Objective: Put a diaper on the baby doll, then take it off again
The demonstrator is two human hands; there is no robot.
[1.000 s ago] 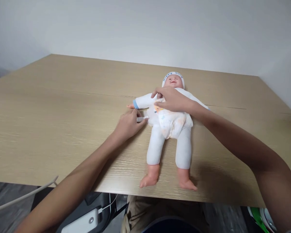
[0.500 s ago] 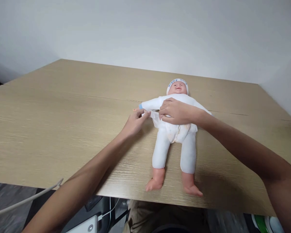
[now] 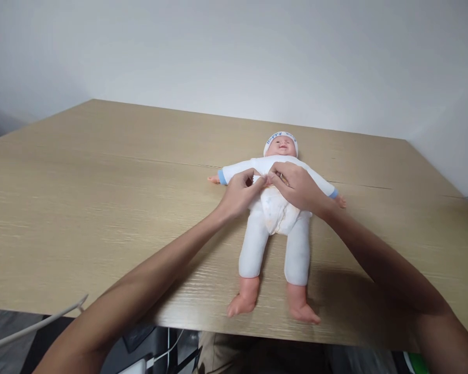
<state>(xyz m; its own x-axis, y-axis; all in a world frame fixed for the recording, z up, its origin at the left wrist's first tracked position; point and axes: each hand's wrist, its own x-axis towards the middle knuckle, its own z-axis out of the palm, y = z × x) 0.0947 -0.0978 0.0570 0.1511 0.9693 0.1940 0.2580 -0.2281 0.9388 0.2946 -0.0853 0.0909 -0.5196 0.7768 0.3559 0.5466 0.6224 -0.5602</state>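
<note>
A baby doll [image 3: 296,259] in a white suit with blue cuffs and a printed cap lies on its back, feet toward me. Around its hips is a white diaper [image 3: 275,210]. My left hand [image 3: 244,189] is closed in a pinch at the left part of the diaper's waist. Close beside it, almost fingertip to fingertip, my right hand [image 3: 294,182] pinches at the middle of the front waist edge. The fingers cover the upper edge of the diaper, so the exact bit of material between them is partly hidden.
The doll rests on a wooden table [image 3: 101,218] with a seam across it, backed by a pale wall [image 3: 234,57]. A white cable [image 3: 35,326] rises at the lower left, by the table's front edge. Below that edge a white device [image 3: 134,366] shows.
My left hand has brought the diaper's side tab inward, from out at the left to the front waist. My right hand has shifted slightly right, its fingertips now meeting the left hand's.
</note>
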